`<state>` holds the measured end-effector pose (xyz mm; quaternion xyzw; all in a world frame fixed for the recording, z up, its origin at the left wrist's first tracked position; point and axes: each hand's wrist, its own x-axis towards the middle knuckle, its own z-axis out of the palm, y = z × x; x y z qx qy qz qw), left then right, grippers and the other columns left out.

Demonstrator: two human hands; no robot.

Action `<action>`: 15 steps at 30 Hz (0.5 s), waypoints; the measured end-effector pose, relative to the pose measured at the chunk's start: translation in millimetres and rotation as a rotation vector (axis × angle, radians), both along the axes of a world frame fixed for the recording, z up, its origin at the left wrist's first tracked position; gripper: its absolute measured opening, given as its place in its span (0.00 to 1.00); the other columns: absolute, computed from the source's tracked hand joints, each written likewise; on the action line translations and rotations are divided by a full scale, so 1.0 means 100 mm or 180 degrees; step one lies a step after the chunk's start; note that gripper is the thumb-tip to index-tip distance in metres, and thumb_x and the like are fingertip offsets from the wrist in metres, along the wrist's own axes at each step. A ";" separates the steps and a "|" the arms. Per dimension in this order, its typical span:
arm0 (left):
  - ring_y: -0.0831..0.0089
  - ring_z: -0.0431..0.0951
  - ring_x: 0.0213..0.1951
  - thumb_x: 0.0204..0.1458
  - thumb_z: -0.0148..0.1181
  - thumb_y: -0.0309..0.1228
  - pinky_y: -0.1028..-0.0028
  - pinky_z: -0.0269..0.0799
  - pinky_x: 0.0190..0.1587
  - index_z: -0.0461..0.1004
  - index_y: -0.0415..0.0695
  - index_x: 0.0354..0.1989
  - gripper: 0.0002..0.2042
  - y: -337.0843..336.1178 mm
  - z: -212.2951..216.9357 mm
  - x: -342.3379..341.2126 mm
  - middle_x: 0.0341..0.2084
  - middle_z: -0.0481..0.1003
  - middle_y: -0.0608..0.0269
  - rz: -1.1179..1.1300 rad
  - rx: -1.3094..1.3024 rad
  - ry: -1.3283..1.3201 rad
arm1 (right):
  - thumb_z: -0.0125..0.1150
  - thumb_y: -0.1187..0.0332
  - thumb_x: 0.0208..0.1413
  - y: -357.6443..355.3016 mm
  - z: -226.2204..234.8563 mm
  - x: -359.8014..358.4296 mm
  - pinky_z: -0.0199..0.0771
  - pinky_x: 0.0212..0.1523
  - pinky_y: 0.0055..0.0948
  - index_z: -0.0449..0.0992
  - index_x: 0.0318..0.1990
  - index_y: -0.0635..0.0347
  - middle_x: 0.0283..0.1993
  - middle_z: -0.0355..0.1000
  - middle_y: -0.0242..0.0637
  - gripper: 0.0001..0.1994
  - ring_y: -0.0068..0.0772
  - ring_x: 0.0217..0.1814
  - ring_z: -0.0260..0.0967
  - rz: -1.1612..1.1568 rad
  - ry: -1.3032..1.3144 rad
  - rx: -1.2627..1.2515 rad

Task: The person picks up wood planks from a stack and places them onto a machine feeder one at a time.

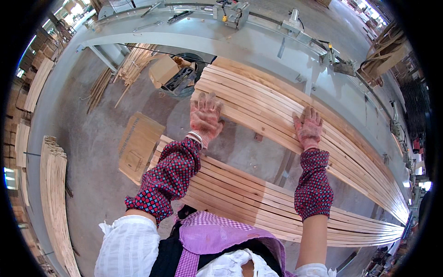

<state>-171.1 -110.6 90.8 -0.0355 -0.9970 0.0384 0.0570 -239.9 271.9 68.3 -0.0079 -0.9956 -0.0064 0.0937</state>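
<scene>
Both my hands wear worn pinkish work gloves, with patterned sleeve covers on the forearms. Long, light wooden strips (258,102) lie side by side in front of me, running off to the right. My left hand (206,119) rests flat at their near left end, fingers stretched out over the edge strips. Farther right, my right hand (308,127) lies on the same strips with its fingers spread. Neither hand is wrapped round anything. Closer to my body, a second row of wooden strips (240,189) passes beneath my forearms.
A grey machine frame (194,39) with clamps and a rail curves along the far side. Under it stand a bin (184,87) with a cardboard box (164,70) and loose sticks (134,64). Flattened cardboard (138,145) lies on the floor; stacked boards (54,198) stand at left.
</scene>
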 end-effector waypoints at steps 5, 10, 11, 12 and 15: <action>0.52 0.57 0.75 0.50 0.66 0.53 0.44 0.44 0.74 0.70 0.55 0.63 0.32 -0.01 0.08 -0.15 0.73 0.62 0.58 -0.0173 -0.0199 -0.0215 | 0.51 0.34 0.63 -0.03 0.03 0.01 0.50 0.77 0.56 0.63 0.73 0.57 0.75 0.61 0.45 0.42 0.52 0.78 0.54 -0.0071 -0.0158 0.0007; 0.57 0.61 0.72 0.49 0.67 0.50 0.47 0.48 0.72 0.70 0.52 0.61 0.31 -0.01 -0.04 -0.19 0.71 0.64 0.58 -0.0224 -0.0100 -0.0107 | 0.50 0.34 0.63 -0.04 0.06 0.03 0.48 0.78 0.56 0.62 0.73 0.57 0.76 0.60 0.45 0.42 0.52 0.79 0.53 -0.0073 -0.0168 -0.0007; 0.57 0.62 0.71 0.48 0.68 0.50 0.49 0.49 0.72 0.70 0.52 0.60 0.31 -0.01 -0.03 -0.20 0.70 0.65 0.58 -0.0251 -0.0009 -0.0139 | 0.50 0.34 0.63 -0.04 0.06 0.03 0.48 0.78 0.55 0.62 0.73 0.57 0.76 0.60 0.45 0.42 0.52 0.79 0.53 -0.0094 -0.0203 -0.0022; 0.58 0.63 0.70 0.48 0.69 0.50 0.50 0.51 0.71 0.70 0.51 0.60 0.32 0.00 0.04 -0.20 0.70 0.65 0.58 -0.0271 0.0086 -0.0171 | 0.50 0.34 0.63 -0.05 0.09 0.03 0.48 0.78 0.55 0.62 0.73 0.57 0.76 0.60 0.45 0.42 0.52 0.79 0.53 -0.0108 -0.0238 -0.0033; 0.59 0.65 0.69 0.45 0.70 0.51 0.52 0.53 0.70 0.71 0.49 0.59 0.33 0.04 0.25 -0.21 0.68 0.66 0.57 -0.0217 0.0172 -0.0592 | 0.50 0.34 0.63 -0.04 0.09 0.03 0.47 0.79 0.55 0.62 0.73 0.57 0.76 0.59 0.45 0.42 0.52 0.79 0.52 -0.0093 -0.0243 -0.0054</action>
